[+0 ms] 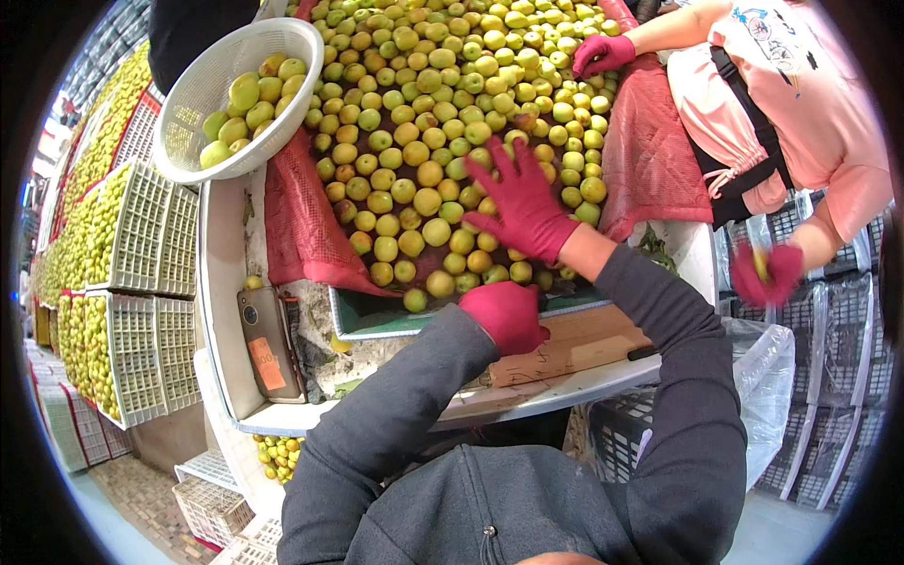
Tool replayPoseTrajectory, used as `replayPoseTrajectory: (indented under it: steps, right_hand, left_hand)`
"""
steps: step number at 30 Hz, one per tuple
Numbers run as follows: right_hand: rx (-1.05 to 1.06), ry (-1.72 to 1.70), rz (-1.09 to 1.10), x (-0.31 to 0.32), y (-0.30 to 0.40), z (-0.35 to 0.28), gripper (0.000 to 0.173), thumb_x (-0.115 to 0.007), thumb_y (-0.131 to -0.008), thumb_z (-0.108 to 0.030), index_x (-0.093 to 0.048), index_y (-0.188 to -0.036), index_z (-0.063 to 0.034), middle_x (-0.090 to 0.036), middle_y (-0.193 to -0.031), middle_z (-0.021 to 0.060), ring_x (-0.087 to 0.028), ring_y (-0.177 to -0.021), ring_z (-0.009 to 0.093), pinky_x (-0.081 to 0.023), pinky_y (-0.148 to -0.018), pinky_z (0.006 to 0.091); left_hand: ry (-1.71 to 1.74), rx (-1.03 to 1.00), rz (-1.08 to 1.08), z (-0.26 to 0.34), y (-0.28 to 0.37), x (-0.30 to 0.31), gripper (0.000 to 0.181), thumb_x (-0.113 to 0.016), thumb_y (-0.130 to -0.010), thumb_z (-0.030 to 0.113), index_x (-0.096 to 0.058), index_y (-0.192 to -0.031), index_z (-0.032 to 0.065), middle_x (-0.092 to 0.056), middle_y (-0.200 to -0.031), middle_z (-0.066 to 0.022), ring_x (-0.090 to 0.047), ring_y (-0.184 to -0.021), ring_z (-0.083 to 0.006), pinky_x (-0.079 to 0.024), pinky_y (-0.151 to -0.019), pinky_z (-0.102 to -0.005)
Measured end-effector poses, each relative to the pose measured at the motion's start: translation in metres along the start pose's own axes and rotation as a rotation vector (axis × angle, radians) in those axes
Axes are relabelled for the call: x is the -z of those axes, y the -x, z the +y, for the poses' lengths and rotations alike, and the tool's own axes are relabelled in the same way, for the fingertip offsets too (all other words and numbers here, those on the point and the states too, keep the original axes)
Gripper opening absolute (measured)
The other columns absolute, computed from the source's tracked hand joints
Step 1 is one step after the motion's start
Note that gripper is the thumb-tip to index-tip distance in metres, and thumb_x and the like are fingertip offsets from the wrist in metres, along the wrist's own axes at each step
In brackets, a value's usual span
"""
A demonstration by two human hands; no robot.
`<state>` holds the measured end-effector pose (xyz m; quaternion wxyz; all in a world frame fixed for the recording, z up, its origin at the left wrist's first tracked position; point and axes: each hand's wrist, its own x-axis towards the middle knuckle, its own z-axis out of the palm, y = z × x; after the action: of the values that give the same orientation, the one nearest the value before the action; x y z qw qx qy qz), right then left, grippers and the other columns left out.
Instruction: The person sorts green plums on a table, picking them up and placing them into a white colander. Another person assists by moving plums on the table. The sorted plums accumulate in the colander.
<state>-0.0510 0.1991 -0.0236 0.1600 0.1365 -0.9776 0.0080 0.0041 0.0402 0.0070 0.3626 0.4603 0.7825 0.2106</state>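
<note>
Yellow-green round fruits [427, 201], jujube-like and some brown-blushed, lie in a dense layer on the sorting table before me. My right hand [522, 201], in a crimson glove, reaches over them palm down with its fingers spread, its fingertips among the fruits. Close to my body, my left hand [505, 318], gloved alike, is curled at the near end of the layer, above the rim of a green-lined tray [381, 321]. Its fingers are turned away, so whether they hold anything is hidden. Red mesh cloth [304, 226] borders the fruits at left and right.
A white plastic basket [173, 138] of larger fruits stands at upper left. A phone [265, 346] leans inside the table's left wall. At right, a co-worker's blurred gloved hand [766, 275] holds something yellowish; the other [604, 55] rests at the fruits. Fruit-filled crates [141, 233] are stacked left.
</note>
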Motion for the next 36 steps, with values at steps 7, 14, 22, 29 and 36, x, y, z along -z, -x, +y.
replayPoseTrajectory:
  steps: [7,14,22,29,36]
  right_hand:
    - [0.296,-0.411,0.051,0.010,-0.053,-0.048,0.076,-0.058,-0.093,-0.057,-0.040,-0.153,-0.0126,-0.038,-0.157,0.0178,-0.035,-0.144,0.043,-0.019,-0.120,0.0621]
    - [0.078,-0.185,0.195,-0.033,-0.133,-0.069,0.070,-0.057,-0.091,-0.060,-0.049,-0.147,-0.0177,-0.046,-0.152,0.0139,-0.037,-0.142,0.043,-0.022,-0.117,0.0645]
    - [0.311,-0.298,0.076,-0.014,-0.073,-0.075,0.068,-0.065,-0.089,-0.049,-0.049,-0.147,-0.0159,-0.047,-0.150,0.0099,-0.042,-0.138,0.038,-0.028,-0.116,0.0590]
    - [0.236,-0.796,-0.147,0.013,-0.060,-0.042,0.055,-0.067,-0.090,-0.043,-0.061,-0.132,-0.0087,-0.056,-0.139,0.0163,-0.049,-0.132,0.041,-0.036,-0.113,0.0554]
    - [-0.017,-0.056,0.152,-0.018,-0.079,0.025,0.071,-0.062,-0.092,-0.053,-0.047,-0.149,-0.0124,-0.046,-0.152,0.0158,-0.037,-0.142,0.044,-0.024,-0.116,0.0627]
  left_hand:
    - [-0.052,0.014,0.021,0.002,0.002,-0.002,0.054,-0.064,-0.088,0.044,-0.061,-0.122,0.0024,-0.072,-0.097,-0.0230,-0.069,-0.092,-0.0413,-0.054,-0.081,-0.0510]
    - [-0.029,-0.086,0.113,-0.012,-0.005,-0.019,0.052,-0.064,-0.090,0.044,-0.063,-0.121,0.0030,-0.072,-0.096,-0.0219,-0.070,-0.090,-0.0399,-0.055,-0.080,-0.0509]
    - [-0.020,-0.013,0.132,-0.003,0.001,-0.012,0.048,-0.066,-0.088,0.043,-0.066,-0.117,0.0047,-0.073,-0.095,-0.0201,-0.070,-0.089,-0.0393,-0.055,-0.079,-0.0494]
    - [-0.036,0.037,0.097,0.004,0.004,-0.003,0.050,-0.065,-0.088,0.044,-0.063,-0.116,0.0023,-0.073,-0.094,-0.0200,-0.070,-0.088,-0.0398,-0.056,-0.078,-0.0497]
    - [-0.067,0.077,0.049,0.009,0.004,0.000,0.051,-0.065,-0.088,0.045,-0.064,-0.115,0.0022,-0.073,-0.091,-0.0197,-0.071,-0.085,-0.0389,-0.056,-0.075,-0.0503]
